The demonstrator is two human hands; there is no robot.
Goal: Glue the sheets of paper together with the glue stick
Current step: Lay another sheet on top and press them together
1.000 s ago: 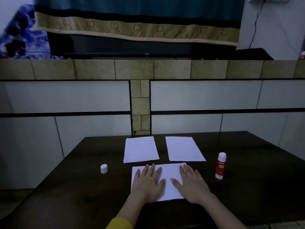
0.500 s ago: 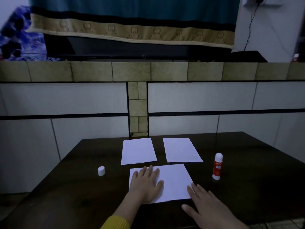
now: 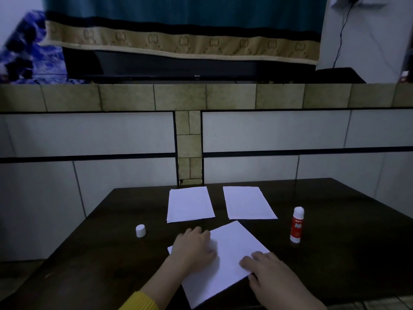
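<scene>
Hands flat on the near sheet [image 3: 232, 253], which lies askew on the table [image 3: 335, 265].
Your left hand [image 3: 192, 249] and right hand [image 3: 270, 276] press it, fingers spread, gripping nothing; the glue stick [image 3: 296, 224] stands uncapped to the right, well apart.

A dark wooden bench [image 3: 335, 260] stands against a wall of pale tiles [image 3: 279, 130] crossed by a black horizontal stripe. A column of tan tiles [image 3: 188, 146] runs up the middle to a tan tiled ledge [image 3: 230, 96]. On the ledge sits a long black television [image 3: 196, 66], its upper part draped with a teal cloth [image 3: 178, 10] edged in a beige patterned band. A blue and white patterned fabric [image 3: 24, 50] lies at far left. A black cable [image 3: 340, 34] hangs down the white wall at right.
</scene>
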